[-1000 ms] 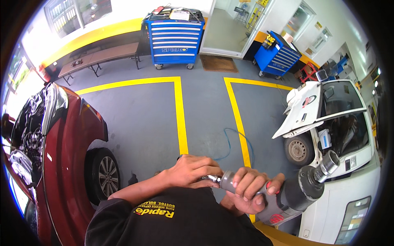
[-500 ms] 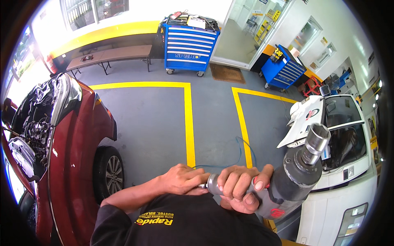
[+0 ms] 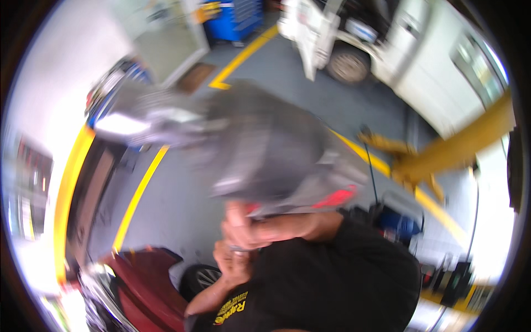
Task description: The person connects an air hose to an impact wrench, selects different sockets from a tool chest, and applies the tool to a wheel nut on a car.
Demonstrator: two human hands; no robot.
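A grey and black impact wrench (image 3: 271, 144) fills the middle of the view, smeared by motion. Its metal socket (image 3: 149, 119) points to the left. My right hand (image 3: 243, 227) is wrapped round the handle beneath the wrench body, which hides part of the grip. Just below it, my left hand (image 3: 233, 263) is closed at the handle's lower end, on what looks like the small metal air fitting there. Any hose leading from that fitting is hidden.
A dark red car (image 3: 149, 279) stands at lower left. A white vehicle (image 3: 437, 83) with an opened door is at upper right, near a yellow lift arm (image 3: 453, 149). A blue tool cabinet (image 3: 235, 22) stands at the back; dark equipment (image 3: 395, 224) sits right of my body.
My view has turned to the right. The wrench has swung up close, its socket now pointing left rather than up and right. Both hands keep their hold at the handle.
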